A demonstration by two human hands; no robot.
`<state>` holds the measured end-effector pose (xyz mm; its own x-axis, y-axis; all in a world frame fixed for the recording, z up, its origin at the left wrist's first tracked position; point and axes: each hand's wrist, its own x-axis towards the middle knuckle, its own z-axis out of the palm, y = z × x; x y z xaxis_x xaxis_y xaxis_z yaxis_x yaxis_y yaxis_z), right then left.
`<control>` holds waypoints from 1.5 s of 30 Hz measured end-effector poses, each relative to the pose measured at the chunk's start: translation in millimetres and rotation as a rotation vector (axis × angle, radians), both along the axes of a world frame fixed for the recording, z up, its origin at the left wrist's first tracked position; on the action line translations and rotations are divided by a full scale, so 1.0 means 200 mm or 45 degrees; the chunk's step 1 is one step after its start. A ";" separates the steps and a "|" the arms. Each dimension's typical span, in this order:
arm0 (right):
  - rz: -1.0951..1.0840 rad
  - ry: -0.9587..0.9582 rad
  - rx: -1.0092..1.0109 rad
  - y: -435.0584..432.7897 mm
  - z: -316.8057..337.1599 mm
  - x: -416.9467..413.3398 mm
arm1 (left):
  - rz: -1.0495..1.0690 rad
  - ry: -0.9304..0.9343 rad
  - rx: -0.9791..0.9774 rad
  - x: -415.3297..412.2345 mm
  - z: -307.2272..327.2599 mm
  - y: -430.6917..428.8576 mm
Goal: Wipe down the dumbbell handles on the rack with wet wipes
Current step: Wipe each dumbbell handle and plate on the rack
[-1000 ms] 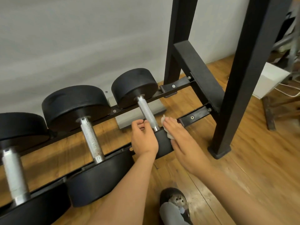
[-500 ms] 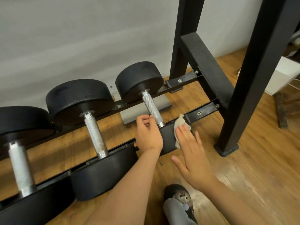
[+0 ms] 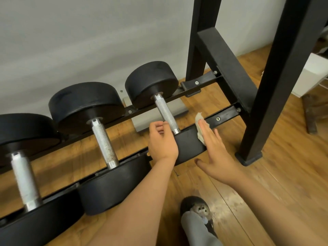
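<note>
Wiping is under way on the end dumbbell (image 3: 152,82), though the wet wipe (image 3: 200,129) sits on its near head (image 3: 189,142) and not on the knurled handle (image 3: 166,113), which lies just beyond and to the inside of my right fingertips (image 3: 206,128). My right hand (image 3: 215,153) is flat, fingers straight and together, pressing the wipe against the head's edge; nothing is pinched, and the thumb is spread wide toward me. My left hand (image 3: 162,141) rests on the same head with its fingers curled in; one fingertip touches the handle's near end, but the fingers are not wrapped round it. I judge the next move calls for gathering the wipe under the right fingers, sliding it across onto the handle and closing round the bar. The rusty handle (image 3: 104,142) beside my left knuckles looks untouched.
</note>
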<state>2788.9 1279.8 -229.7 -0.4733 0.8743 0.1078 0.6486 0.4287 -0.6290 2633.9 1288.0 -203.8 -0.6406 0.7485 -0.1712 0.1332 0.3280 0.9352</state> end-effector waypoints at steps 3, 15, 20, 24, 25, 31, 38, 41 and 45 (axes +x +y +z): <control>-0.013 0.051 -0.022 -0.09 -0.05 0.04 | -0.016 0.001 0.014 0.00 -0.01 0.00; 0.037 0.191 -0.351 -0.01 -0.05 0.10 | -0.021 0.007 0.027 0.00 -0.01 -0.01; 0.021 0.290 -0.551 0.08 -0.06 0.10 | -0.019 0.001 0.034 0.00 -0.01 0.00; 0.046 0.305 -0.582 0.04 -0.10 0.13 | -0.014 0.015 0.035 0.00 -0.02 0.00; 0.047 0.307 -0.600 0.07 -0.10 0.13 | -0.015 0.023 0.031 0.00 -0.02 0.00; -0.024 0.435 -0.682 0.12 -0.14 0.12 | -0.032 -0.005 0.032 0.00 -0.01 0.00; -0.073 0.512 -0.804 0.16 -0.11 0.10 | -0.029 0.006 0.033 0.00 -0.02 0.00; -0.120 0.545 -0.819 0.11 -0.15 0.11 | -0.024 0.009 0.031 0.00 -0.02 0.00; -0.106 0.591 -0.896 0.06 -0.20 0.12 | -0.017 0.021 0.031 0.00 -0.03 0.01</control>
<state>2813.1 1290.8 -269.9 -0.4466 0.8404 -0.3071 0.2709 -0.2001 -0.9416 2633.1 1289.5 -209.0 -0.6332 0.7608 -0.1420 0.1531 0.3030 0.9406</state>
